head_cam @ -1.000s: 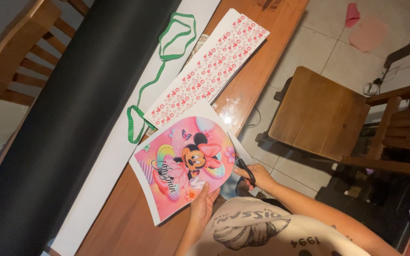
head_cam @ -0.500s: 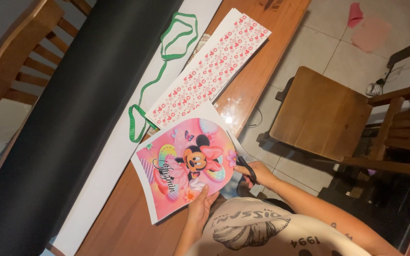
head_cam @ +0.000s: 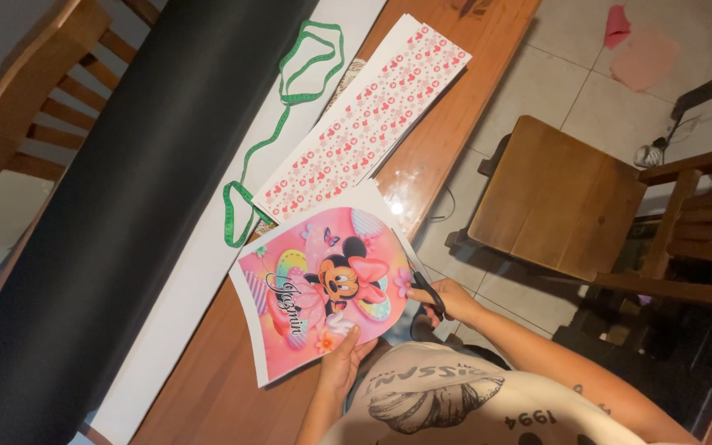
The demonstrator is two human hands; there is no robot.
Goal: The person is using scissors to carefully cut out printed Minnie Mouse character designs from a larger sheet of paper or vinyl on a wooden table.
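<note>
My left hand (head_cam: 341, 360) pinches the near edge of a printed sheet (head_cam: 306, 272), which shows a pink round cartoon-mouse picture with a white border. It holds the sheet over the edge of the wooden table (head_cam: 199, 387). At the sheet's right edge my right hand (head_cam: 453, 302) grips black-handled scissors (head_cam: 426, 288), whose blades lie against the paper's border. My pale printed shirt (head_cam: 455, 404) fills the bottom of the view.
A stack of white sheets with a red heart pattern (head_cam: 368, 115) lies further along the table. Beside it are a green measuring tape (head_cam: 278, 115) and a wide black roll on white paper (head_cam: 117, 206). Wooden chairs (head_cam: 562, 198) stand on the tiled floor at right.
The picture sheet has shifted slightly to the right under my hands, and the scissors have crept a little along its right edge. Everything else is still.
</note>
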